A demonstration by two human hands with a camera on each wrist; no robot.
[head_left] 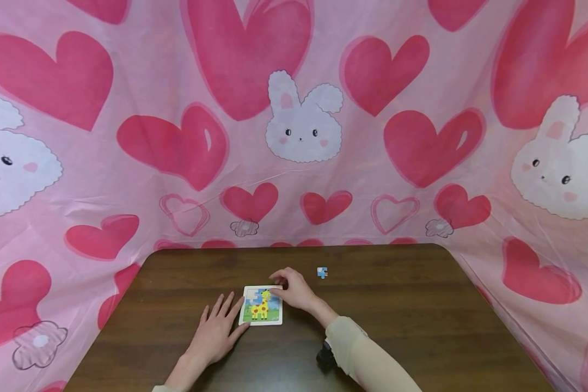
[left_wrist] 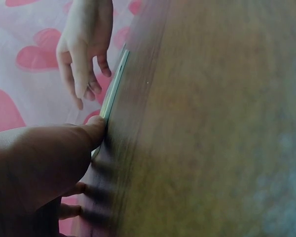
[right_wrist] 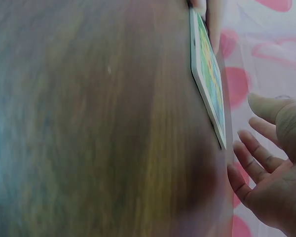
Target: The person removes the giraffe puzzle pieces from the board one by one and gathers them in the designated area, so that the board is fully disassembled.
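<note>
A small jigsaw puzzle [head_left: 260,314] with a yellow giraffe and a white frame lies flat on the table. A pale, bare patch shows in the picture's upper left. My left hand [head_left: 210,336] rests with spread fingers at the puzzle's left side; its thumb [left_wrist: 96,129] touches the frame's edge in the left wrist view. Over the puzzle's upper right corner hovers my right hand [head_left: 296,292], fingers loosely bent. In the right wrist view nothing shows between the right hand's fingers [right_wrist: 259,153]. A loose blue puzzle piece [head_left: 322,272] lies to the right, beyond that hand.
The dark brown wooden table [head_left: 411,305] has rounded far corners. A pink cloth [head_left: 362,163] with hearts and rabbits hangs behind it and along both sides. A black device [head_left: 325,356] sits at the right wrist.
</note>
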